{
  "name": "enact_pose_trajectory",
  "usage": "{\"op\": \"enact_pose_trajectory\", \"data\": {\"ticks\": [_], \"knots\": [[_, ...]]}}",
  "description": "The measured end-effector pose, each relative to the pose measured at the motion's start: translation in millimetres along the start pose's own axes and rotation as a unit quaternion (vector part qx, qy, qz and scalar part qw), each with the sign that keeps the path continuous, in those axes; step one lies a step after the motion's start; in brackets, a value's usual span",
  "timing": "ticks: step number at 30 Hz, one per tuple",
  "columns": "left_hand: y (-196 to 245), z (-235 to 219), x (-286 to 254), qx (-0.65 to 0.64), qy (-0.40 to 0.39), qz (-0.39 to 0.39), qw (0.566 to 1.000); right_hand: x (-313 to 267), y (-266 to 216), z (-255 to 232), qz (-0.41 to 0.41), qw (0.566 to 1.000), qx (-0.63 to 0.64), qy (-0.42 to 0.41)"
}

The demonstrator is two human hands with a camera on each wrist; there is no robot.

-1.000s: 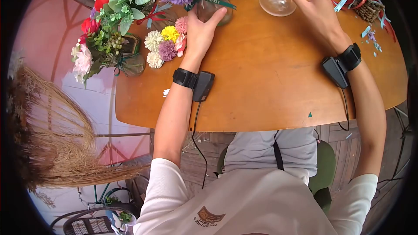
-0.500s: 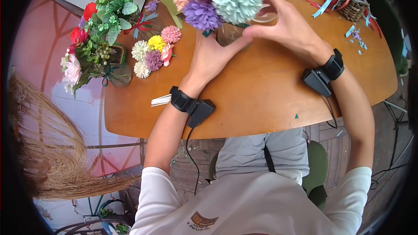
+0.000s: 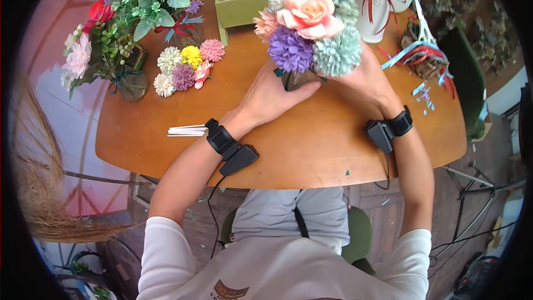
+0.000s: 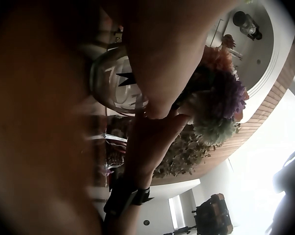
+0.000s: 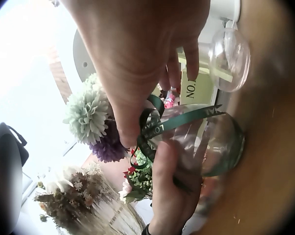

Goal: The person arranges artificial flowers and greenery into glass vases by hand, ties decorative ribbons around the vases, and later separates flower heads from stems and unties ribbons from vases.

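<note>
In the head view a bouquet (image 3: 311, 28) of peach, purple, white and pale green artificial flowers stands in a clear glass vase (image 5: 189, 152). A green printed ribbon (image 5: 186, 120) is tied about the vase's neck, with a tail hanging along the glass. My left hand (image 3: 269, 97) grips the vase from its left side, its thumb across the front of the glass. Beside the blooms, my right hand (image 3: 369, 78) has its thumb at the ribbon below them. Its visible fingers (image 5: 191, 61) reach out loosely on the far side; the head view hides them behind the flowers.
Another clear round glass (image 5: 230, 58) stands close by. Loose flower heads (image 3: 183, 78) and white sticks (image 3: 187, 131) lie to the left, before vased arrangements (image 3: 133, 86). Behind are a green box (image 3: 239, 8) and a white pitcher (image 3: 372, 19); a ribbon-filled basket (image 3: 425, 61) sits right.
The vase with its bouquet has come nearer and rightward in the left hand. The right hand has left the round glass and moved in beside the flowers. The head view has shifted.
</note>
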State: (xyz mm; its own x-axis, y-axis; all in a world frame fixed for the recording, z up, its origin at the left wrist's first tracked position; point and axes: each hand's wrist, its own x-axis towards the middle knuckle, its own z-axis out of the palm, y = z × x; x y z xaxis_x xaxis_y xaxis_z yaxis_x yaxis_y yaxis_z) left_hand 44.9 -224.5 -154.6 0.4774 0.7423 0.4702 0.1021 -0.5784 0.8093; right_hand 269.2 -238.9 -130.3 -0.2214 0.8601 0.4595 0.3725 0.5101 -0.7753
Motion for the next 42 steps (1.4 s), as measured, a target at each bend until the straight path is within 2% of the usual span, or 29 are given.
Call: {"op": "enact_pose_trajectory", "data": {"ticks": [1, 3, 4, 5, 6, 7, 8, 10, 11, 12, 13, 14, 15, 18, 25, 27, 28, 29, 31, 33, 36, 39, 41, 42], "knots": [[0, 1, 0, -0.005, 0.011, 0.009, 1.0, 1, 4, 0, -0.007, 0.999, 0.045, 0.029], [-1, 1, 0, -0.01, 0.014, -0.022, 1.0, 3, 4, -2, -0.019, 0.999, 0.033, 0.015], [-2, -1, 1, 0.046, 0.034, 0.019, 0.998, 3, 3, -2, 0.007, 1.0, 0.014, 0.014], [-3, -1, 2, 0.042, 0.046, 0.021, 0.998, 3, 3, -2, 0.034, 0.999, -0.004, 0.013], [-5, -2, 3, 0.093, 0.057, 0.047, 0.993, 3, 5, 0, 0.06, 0.998, 0.004, 0.01], [-9, -4, 4, 0.146, 0.069, 0.07, 0.984, 1, 2, -1, 0.054, 0.999, 0.0, -0.003], [-16, -2, 7, 0.151, 0.088, 0.063, 0.983, 0, -3, 1, 0.075, 0.997, 0.013, 0.015], [-33, 0, 9, 0.157, 0.139, 0.102, 0.972, -1, 1, 8, 0.097, 0.995, 0.019, 0.014], [-30, -5, 7, 0.157, 0.132, 0.107, 0.973, -1, 10, 5, 0.095, 0.995, 0.006, 0.003], [-28, -8, 9, 0.072, 0.122, 0.101, 0.985, -3, 17, 1, 0.091, 0.996, -0.022, -0.013], [-33, -8, 8, 0.107, 0.108, 0.084, 0.985, -3, 21, 1, 0.087, 0.995, -0.051, -0.024], [-30, -9, 5, 0.059, 0.097, 0.072, 0.991, -3, 21, 5, 0.075, 0.995, -0.053, -0.03], [-31, -9, 4, 0.065, 0.107, 0.064, 0.99, -4, 17, 8, 0.067, 0.996, -0.057, -0.032], [-30, -10, 5, 0.058, 0.056, 0.05, 0.995, -4, 7, 13, 0.071, 0.994, -0.066, -0.045], [-40, -8, 7, 0.048, 0.066, 0.055, 0.995, -3, 12, 23, 0.079, 0.995, -0.056, -0.039], [-35, -14, 7, 0.064, 0.095, 0.102, 0.988, -3, 16, 27, 0.065, 0.997, -0.02, -0.04], [-32, -16, 6, 0.052, 0.1, 0.092, 0.989, -2, 15, 26, 0.066, 0.996, -0.017, -0.054], [-34, -17, 10, 0.045, 0.108, 0.125, 0.985, -3, 22, 25, 0.069, 0.996, -0.012, -0.053], [-29, -20, 8, 0.054, 0.089, 0.089, 0.991, -2, 14, 21, 0.054, 0.996, -0.047, -0.059], [-24, -19, 7, 0.057, 0.072, 0.047, 0.995, -3, 6, 15, 0.086, 0.994, -0.066, -0.013], [-31, -15, 8, 0.067, 0.071, 0.058, 0.994, 2, -2, -8, 0.059, 0.992, -0.106, 0.038], [-26, -22, 8, 0.087, 0.078, 0.05, 0.992, 15, -3, -23, 0.005, 0.984, 0.003, 0.176], [-28, -23, 9, -0.024, 0.184, 0.105, 0.977, 27, -12, -35, -0.047, 0.973, 0.022, 0.226], [-13, -27, 6, -0.017, 0.208, 0.094, 0.974, 33, -25, -38, -0.045, 0.97, 0.025, 0.238]]}}
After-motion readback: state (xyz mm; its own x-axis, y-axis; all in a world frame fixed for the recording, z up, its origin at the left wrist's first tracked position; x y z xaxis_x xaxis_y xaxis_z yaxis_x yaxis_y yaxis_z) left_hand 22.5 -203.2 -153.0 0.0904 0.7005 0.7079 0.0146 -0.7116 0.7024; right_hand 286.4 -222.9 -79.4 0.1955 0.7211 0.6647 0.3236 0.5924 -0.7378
